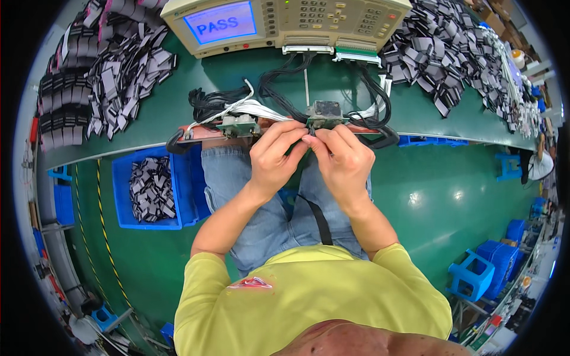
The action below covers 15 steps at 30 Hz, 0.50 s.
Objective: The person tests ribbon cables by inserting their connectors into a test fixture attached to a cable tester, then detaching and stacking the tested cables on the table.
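Both hands meet at the table's front edge, just below a grey metal block on a green circuit board (325,113). My left hand (276,157) is closed in a pinch, its fingertips by the board's left end. Opposite it, my right hand (344,163) pinches too, thumb and index finger pressed together. A small dark piece (312,132) shows between the two sets of fingertips; its kind cannot be made out, as the fingers cover most of it. To the left sits a second green board with metal connectors (237,126), wired to white and black cables (258,108).
A beige tester with a lit screen (285,24) stands at the back, cables plugged into its front. Grey-and-black flat pieces lie heaped left (122,83) and right (433,53). A blue bin (122,196) with more pieces is on the left; a blue stool (471,276) stands right.
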### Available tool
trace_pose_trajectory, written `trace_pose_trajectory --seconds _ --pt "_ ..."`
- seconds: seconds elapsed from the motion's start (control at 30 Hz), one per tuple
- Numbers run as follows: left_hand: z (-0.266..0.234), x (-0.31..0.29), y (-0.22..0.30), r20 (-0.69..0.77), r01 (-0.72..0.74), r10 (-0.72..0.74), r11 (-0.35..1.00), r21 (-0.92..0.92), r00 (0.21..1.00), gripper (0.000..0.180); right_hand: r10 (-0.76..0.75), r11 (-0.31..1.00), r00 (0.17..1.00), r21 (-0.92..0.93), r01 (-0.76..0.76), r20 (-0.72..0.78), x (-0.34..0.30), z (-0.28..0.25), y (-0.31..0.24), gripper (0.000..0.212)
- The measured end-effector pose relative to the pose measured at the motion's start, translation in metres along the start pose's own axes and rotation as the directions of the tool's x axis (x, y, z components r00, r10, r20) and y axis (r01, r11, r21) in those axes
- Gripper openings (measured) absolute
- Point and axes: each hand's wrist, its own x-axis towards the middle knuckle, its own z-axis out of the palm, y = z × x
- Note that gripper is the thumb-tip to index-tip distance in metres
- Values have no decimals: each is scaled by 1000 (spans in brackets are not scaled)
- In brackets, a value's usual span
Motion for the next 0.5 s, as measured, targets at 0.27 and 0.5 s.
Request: trace_pose_trajectory --seconds 0.27,0.5 --pt "5 -5 -10 -44 -29 28 999 -27 999 23 55 998 998 -7 -55 -16 -2 5 0 16" --pt "11 -9 -15 -78 -66 62 996 -52 995 22 27 1000 1000 16 -27 0 -2 6 3 16"
